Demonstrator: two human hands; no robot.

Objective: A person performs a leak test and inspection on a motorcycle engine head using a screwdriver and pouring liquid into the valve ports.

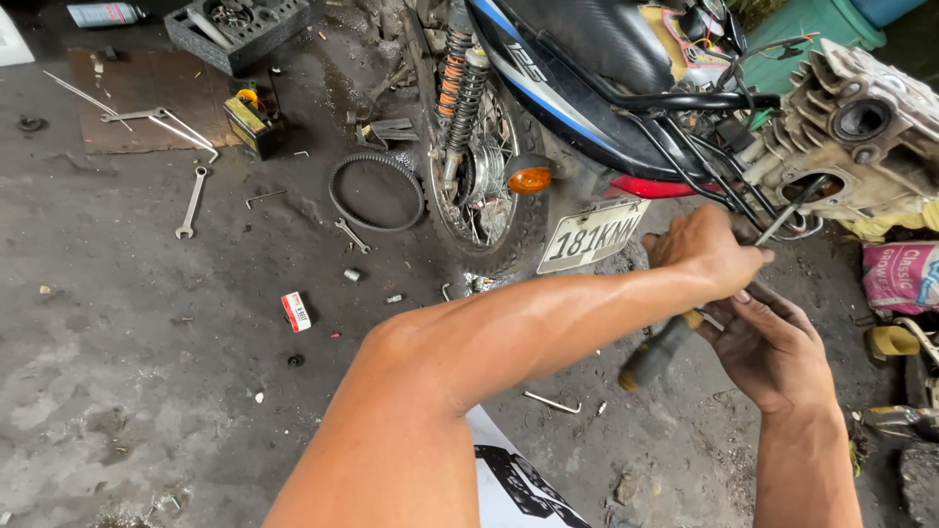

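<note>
Left hand point(706, 252): clenched around screwdriver point(665, 350), black handle pointing down-left.
Right hand point(768, 342): cupped beneath, fingers closed on the shaft.
Screwdriver tip: hidden between hands.
Location: just behind motorcycle point(548, 108) rear, beside engine block point(861, 127).
Floor point(147, 342): wrench point(192, 201), rubber belt point(377, 191) lying loose.

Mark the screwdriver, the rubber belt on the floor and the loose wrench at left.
screwdriver point(657, 354), head view, on its dark handle below the hands.
rubber belt point(337, 198), head view, on the ring's left edge.
wrench point(192, 202), head view, on the middle of its shaft.
</note>
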